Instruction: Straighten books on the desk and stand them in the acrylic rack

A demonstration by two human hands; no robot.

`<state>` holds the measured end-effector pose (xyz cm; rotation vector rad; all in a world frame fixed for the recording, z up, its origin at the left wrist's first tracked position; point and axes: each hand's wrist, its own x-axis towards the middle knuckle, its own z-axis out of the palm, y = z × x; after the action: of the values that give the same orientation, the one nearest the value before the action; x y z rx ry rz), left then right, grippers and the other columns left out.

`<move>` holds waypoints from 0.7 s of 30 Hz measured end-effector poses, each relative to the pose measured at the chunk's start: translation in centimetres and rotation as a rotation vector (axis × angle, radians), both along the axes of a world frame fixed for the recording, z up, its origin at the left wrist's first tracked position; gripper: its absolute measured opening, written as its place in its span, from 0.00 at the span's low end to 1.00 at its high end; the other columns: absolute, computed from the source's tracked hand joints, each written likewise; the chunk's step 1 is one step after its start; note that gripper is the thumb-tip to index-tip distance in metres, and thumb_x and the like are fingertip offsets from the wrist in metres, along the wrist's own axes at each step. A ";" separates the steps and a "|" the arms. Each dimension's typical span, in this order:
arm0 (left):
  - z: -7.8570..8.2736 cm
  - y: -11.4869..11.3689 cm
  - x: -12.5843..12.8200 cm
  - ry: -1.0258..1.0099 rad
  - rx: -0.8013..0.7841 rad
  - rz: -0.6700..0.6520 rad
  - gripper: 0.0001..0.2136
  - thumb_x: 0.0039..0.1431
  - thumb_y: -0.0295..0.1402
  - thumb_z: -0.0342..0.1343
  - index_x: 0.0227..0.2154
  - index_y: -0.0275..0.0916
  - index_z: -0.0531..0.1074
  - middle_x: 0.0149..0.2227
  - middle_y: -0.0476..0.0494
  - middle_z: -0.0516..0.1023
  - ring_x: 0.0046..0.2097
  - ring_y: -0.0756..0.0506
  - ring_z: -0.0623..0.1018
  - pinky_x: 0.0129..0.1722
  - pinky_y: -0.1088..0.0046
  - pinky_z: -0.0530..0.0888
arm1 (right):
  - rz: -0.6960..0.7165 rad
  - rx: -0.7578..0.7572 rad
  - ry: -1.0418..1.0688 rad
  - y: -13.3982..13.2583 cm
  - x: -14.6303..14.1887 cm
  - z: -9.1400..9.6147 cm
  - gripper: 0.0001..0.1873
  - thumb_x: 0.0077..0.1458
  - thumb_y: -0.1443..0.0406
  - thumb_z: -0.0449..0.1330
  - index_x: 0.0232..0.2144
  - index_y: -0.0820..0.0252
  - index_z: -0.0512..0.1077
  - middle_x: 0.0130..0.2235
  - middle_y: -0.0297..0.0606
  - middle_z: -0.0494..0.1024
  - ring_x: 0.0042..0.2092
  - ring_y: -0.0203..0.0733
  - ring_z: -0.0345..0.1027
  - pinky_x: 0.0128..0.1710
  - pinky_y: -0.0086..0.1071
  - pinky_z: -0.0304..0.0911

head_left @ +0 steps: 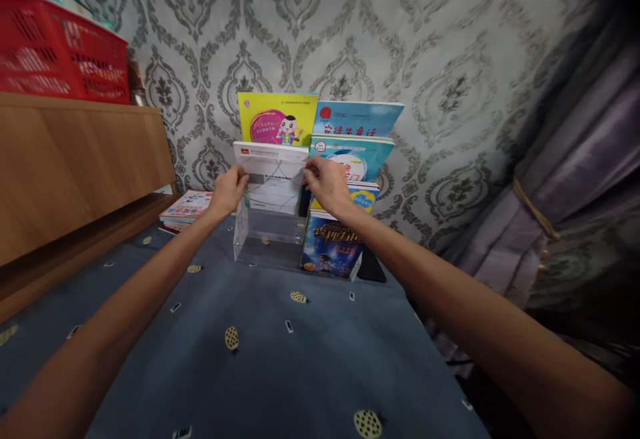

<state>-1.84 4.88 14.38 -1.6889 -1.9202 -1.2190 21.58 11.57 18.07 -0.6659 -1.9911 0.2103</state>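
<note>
A white book [273, 182] stands tilted back in a clear stepped book rack [273, 249]. My left hand [229, 191] pinches its left edge, and my right hand [327, 184] is closed at its right edge. Behind it rises a yellow book [280, 115] with a pink circle and a cartoon figure. The rack's right column holds a blue book [360, 117] at the back, a teal book [377, 152] before it, a partly hidden blue-and-yellow book [365, 199], and a dark blue book [330, 252] in front. The lower left tiers show bare clear plastic.
A stack of books [187, 209] lies left of the rack, beside a wooden cabinet [80, 172] carrying a red basket [90, 59]. A flat black object [373, 269] lies at the rack's right. Blue patterned cloth [260, 372] covers the surface; a purple curtain [500, 232] hangs right.
</note>
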 end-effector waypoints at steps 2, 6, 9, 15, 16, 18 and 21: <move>0.0 -0.1 0.0 -0.057 0.026 0.032 0.08 0.64 0.35 0.50 0.41 0.39 0.69 0.36 0.40 0.78 0.41 0.39 0.79 0.46 0.61 0.72 | 0.012 -0.022 0.032 0.1 0.0 -0.1 0.06 0.55 0.71 0.54 0.33 0.58 0.69 0.26 0.35 0.75 0.34 0.45 0.73 0.38 0.39 0.68; 0.1 0.1 -0.5 -0.147 0.083 0.011 0.19 0.63 0.38 0.54 0.54 0.38 0.61 0.37 0.41 0.78 0.42 0.39 0.79 0.46 0.60 0.73 | 0.025 -0.047 0.097 0.0 -0.1 -0.2 0.11 0.56 0.70 0.54 0.43 0.57 0.66 0.24 0.32 0.73 0.32 0.43 0.72 0.37 0.38 0.68; 0.5 0.4 -1.1 -0.163 0.090 -0.022 0.22 0.62 0.40 0.55 0.55 0.38 0.61 0.36 0.42 0.78 0.40 0.40 0.79 0.43 0.62 0.75 | 0.047 -0.036 0.127 -0.3 -0.2 0.0 0.17 0.57 0.69 0.54 0.50 0.57 0.62 0.25 0.30 0.73 0.31 0.43 0.72 0.36 0.38 0.68; 0.9 0.6 -1.6 -0.240 0.030 -0.114 0.14 0.63 0.41 0.52 0.44 0.38 0.71 0.36 0.43 0.78 0.31 0.45 0.78 0.28 0.71 0.73 | 0.076 -0.063 0.101 -0.3 -0.4 0.2 0.09 0.59 0.66 0.54 0.43 0.58 0.66 0.25 0.31 0.74 0.29 0.41 0.73 0.35 0.38 0.68; 0.9 0.6 -1.6 -0.265 0.029 -0.129 0.14 0.63 0.42 0.52 0.44 0.38 0.71 0.35 0.43 0.78 0.30 0.46 0.77 0.26 0.73 0.72 | 0.079 -0.069 0.104 -0.3 -0.5 0.2 0.08 0.59 0.66 0.54 0.42 0.58 0.66 0.25 0.31 0.74 0.28 0.41 0.73 0.35 0.38 0.69; 1.0 0.6 -1.6 -0.305 0.032 -0.145 0.14 0.63 0.42 0.53 0.44 0.38 0.71 0.34 0.43 0.78 0.29 0.47 0.77 0.23 0.75 0.71 | 0.084 -0.081 0.110 -0.4 -0.5 0.2 0.06 0.59 0.67 0.54 0.41 0.57 0.66 0.25 0.31 0.74 0.28 0.40 0.73 0.36 0.37 0.69; 1.1 0.6 -1.5 -0.344 0.041 -0.146 0.13 0.63 0.39 0.52 0.43 0.36 0.72 0.34 0.43 0.78 0.30 0.47 0.78 0.22 0.76 0.71 | 0.087 -0.103 0.112 -0.5 -0.6 0.3 0.06 0.59 0.67 0.54 0.40 0.57 0.65 0.25 0.31 0.74 0.28 0.40 0.74 0.36 0.37 0.70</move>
<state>-3.37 5.52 15.52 -1.7136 -1.9664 -1.6870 20.95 11.09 18.35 -0.6196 -1.9126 0.3966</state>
